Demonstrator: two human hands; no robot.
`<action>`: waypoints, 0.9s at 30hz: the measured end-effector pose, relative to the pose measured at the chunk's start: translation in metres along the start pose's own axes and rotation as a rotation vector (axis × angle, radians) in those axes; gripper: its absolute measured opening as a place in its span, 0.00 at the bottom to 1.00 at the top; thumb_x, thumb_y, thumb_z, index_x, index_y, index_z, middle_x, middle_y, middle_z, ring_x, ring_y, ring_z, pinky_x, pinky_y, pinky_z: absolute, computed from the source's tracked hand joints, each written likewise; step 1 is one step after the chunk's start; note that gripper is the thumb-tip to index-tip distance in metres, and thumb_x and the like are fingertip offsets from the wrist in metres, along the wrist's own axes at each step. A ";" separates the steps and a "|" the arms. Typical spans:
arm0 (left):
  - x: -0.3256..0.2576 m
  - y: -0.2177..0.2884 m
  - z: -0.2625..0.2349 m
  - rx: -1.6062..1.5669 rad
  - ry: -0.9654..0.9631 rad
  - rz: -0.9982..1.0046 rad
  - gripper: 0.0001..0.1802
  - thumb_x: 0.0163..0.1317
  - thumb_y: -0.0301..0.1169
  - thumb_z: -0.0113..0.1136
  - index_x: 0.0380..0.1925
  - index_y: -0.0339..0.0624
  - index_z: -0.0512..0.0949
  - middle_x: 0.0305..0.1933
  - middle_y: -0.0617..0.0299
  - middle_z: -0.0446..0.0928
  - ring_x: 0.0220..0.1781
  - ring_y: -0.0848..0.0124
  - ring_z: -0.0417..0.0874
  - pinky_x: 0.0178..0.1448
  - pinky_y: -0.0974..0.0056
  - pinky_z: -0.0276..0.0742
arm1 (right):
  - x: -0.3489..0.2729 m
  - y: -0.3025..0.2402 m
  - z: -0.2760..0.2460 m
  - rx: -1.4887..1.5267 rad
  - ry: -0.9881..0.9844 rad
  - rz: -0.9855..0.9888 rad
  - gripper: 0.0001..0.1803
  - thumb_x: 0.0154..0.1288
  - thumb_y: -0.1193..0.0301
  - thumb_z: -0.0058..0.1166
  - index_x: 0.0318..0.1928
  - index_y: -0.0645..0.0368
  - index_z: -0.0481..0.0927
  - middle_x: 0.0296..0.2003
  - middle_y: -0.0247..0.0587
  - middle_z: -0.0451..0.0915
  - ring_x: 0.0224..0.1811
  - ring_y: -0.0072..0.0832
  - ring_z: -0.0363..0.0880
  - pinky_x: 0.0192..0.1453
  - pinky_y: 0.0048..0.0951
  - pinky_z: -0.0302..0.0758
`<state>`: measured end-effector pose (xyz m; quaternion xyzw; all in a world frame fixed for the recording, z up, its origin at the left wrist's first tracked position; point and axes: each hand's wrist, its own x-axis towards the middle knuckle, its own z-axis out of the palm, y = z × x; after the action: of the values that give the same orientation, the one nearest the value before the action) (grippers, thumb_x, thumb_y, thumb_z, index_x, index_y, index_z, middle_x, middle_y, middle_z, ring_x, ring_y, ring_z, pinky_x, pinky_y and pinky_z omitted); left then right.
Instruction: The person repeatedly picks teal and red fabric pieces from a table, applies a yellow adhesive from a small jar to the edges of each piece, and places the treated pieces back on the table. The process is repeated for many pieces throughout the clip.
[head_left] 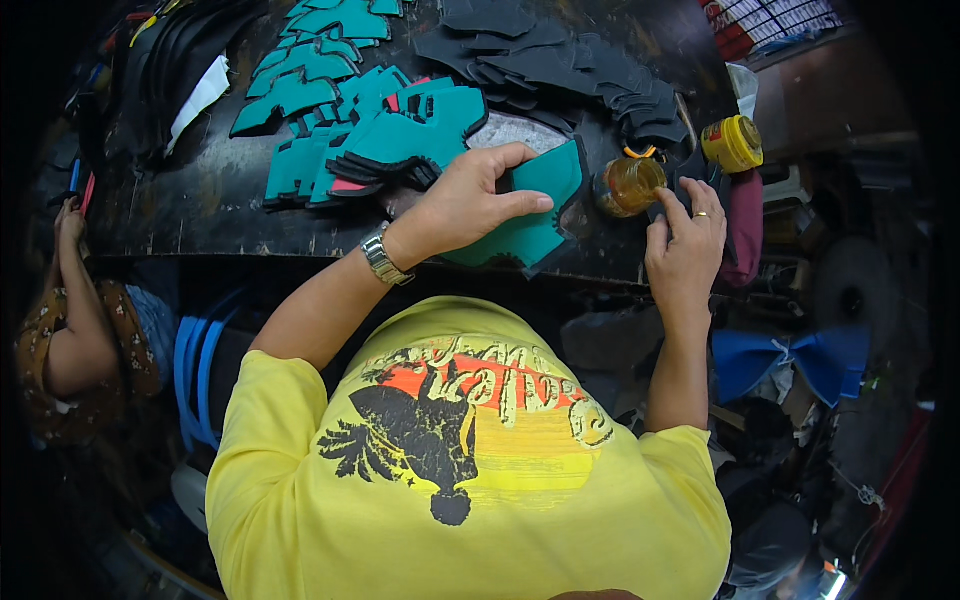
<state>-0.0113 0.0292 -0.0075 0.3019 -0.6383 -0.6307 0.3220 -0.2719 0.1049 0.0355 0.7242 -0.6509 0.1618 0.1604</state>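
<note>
My left hand grips a teal cut piece with a black edge, thumb pressed flat on its upper face. The piece lies tilted near the table's front edge, and part of it is hidden under my hand. To the right, a glass jar of amber liquid stands on the table. My right hand is at the jar's right side, its index fingertip at the rim; I cannot tell whether it touches. The fingers of that hand are apart, and nothing shows between them.
Teal pieces lie in overlapping stacks left of centre on the dark table. Black pieces are spread at the back. A yellow tub stands beyond my right hand. Another person's hand is at the far left.
</note>
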 end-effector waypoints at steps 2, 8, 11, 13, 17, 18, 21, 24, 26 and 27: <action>-0.001 -0.003 0.007 -0.172 -0.040 -0.064 0.15 0.67 0.29 0.65 0.51 0.34 0.78 0.39 0.67 0.81 0.39 0.82 0.79 0.44 0.71 0.79 | -0.003 -0.005 -0.005 -0.045 -0.006 -0.005 0.18 0.54 0.81 0.57 0.48 0.60 0.85 0.55 0.51 0.77 0.64 0.48 0.72 0.67 0.46 0.68; -0.005 -0.005 0.014 -0.227 -0.138 -0.076 0.17 0.72 0.31 0.60 0.57 0.36 0.74 0.45 0.67 0.80 0.43 0.83 0.80 0.48 0.73 0.80 | -0.003 -0.033 -0.008 0.823 0.082 -0.011 0.28 0.50 0.91 0.49 0.50 0.55 0.86 0.57 0.44 0.73 0.61 0.38 0.74 0.67 0.37 0.68; -0.011 -0.002 0.018 -0.231 -0.158 -0.031 0.18 0.73 0.31 0.59 0.59 0.36 0.74 0.46 0.67 0.79 0.44 0.83 0.80 0.49 0.73 0.80 | 0.003 -0.041 0.003 1.003 0.008 0.009 0.31 0.53 0.91 0.48 0.56 0.54 0.85 0.62 0.43 0.69 0.60 0.32 0.74 0.66 0.32 0.69; -0.013 0.000 0.019 -0.245 -0.161 -0.012 0.19 0.73 0.32 0.59 0.60 0.36 0.73 0.46 0.68 0.79 0.44 0.82 0.80 0.50 0.73 0.79 | 0.004 -0.045 0.010 0.996 -0.019 0.046 0.32 0.54 0.91 0.47 0.57 0.54 0.84 0.61 0.43 0.69 0.59 0.32 0.74 0.65 0.31 0.70; -0.014 0.002 0.016 -0.322 -0.163 -0.033 0.20 0.73 0.33 0.59 0.61 0.36 0.73 0.46 0.68 0.80 0.45 0.83 0.80 0.50 0.73 0.79 | -0.002 -0.048 0.016 1.065 -0.002 0.064 0.32 0.54 0.91 0.48 0.58 0.55 0.84 0.59 0.43 0.71 0.59 0.33 0.75 0.65 0.31 0.71; -0.014 0.002 0.015 -0.352 -0.167 -0.044 0.20 0.73 0.33 0.59 0.61 0.36 0.73 0.46 0.68 0.80 0.45 0.83 0.80 0.50 0.73 0.79 | -0.005 -0.049 0.017 1.064 0.010 0.063 0.32 0.54 0.91 0.49 0.58 0.54 0.84 0.58 0.43 0.71 0.58 0.33 0.75 0.64 0.31 0.71; -0.014 0.004 0.013 -0.393 -0.131 -0.041 0.18 0.74 0.33 0.58 0.59 0.36 0.74 0.45 0.69 0.79 0.42 0.84 0.78 0.46 0.74 0.78 | -0.015 -0.050 0.018 1.025 0.066 0.025 0.31 0.54 0.91 0.51 0.58 0.54 0.84 0.54 0.43 0.72 0.55 0.33 0.75 0.61 0.30 0.72; -0.013 0.005 0.011 -0.465 -0.137 -0.100 0.18 0.75 0.35 0.55 0.58 0.36 0.74 0.43 0.68 0.80 0.40 0.85 0.79 0.44 0.75 0.78 | -0.021 -0.053 0.021 0.904 0.169 -0.060 0.33 0.50 0.91 0.55 0.56 0.51 0.85 0.50 0.42 0.73 0.49 0.33 0.74 0.55 0.30 0.73; -0.011 0.005 0.010 -0.496 -0.145 -0.103 0.18 0.76 0.36 0.55 0.58 0.36 0.74 0.44 0.67 0.81 0.40 0.84 0.80 0.44 0.75 0.79 | -0.024 -0.054 0.019 0.841 0.144 -0.100 0.34 0.48 0.91 0.56 0.56 0.50 0.86 0.48 0.41 0.74 0.48 0.33 0.74 0.54 0.30 0.73; -0.009 0.004 0.008 -0.505 -0.150 -0.096 0.18 0.76 0.36 0.55 0.58 0.36 0.74 0.45 0.67 0.81 0.41 0.84 0.81 0.46 0.74 0.80 | -0.026 -0.055 0.018 0.819 0.152 -0.132 0.34 0.47 0.91 0.57 0.55 0.49 0.87 0.47 0.41 0.74 0.48 0.33 0.75 0.54 0.31 0.73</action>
<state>-0.0123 0.0417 -0.0034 0.1941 -0.4678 -0.8051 0.3088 -0.2195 0.1253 0.0069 0.7542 -0.4715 0.4494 -0.0832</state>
